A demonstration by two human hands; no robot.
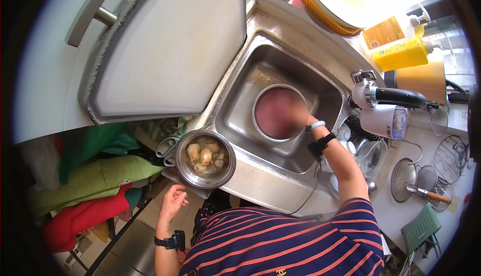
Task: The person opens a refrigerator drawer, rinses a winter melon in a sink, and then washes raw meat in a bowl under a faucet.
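Observation:
My right hand [299, 114] reaches into a round metal bowl [256, 126] standing in the steel sink. It is smeared by motion, so its fingers do not show. Reddish liquid [273, 110] fills the bowl, and whatever lies beneath the surface is hidden. A pale bangle [315, 125] circles the right wrist. Low on the left, my left hand [174, 201] hangs beside the counter, fingers loosely bent and apart, with nothing in them. Just above it, a steel pot [229, 163] holds several pale yellowish pieces [206, 156], perhaps meat, in some liquid.
The sink [235, 110] has a raised rim. A white fridge door [165, 50] juts in at the left. To the right stand a faucet [362, 93], glassware [371, 158] and strainers [404, 180]. Yellow bottles [401, 55] and stacked baskets [330, 10] line the back ledge.

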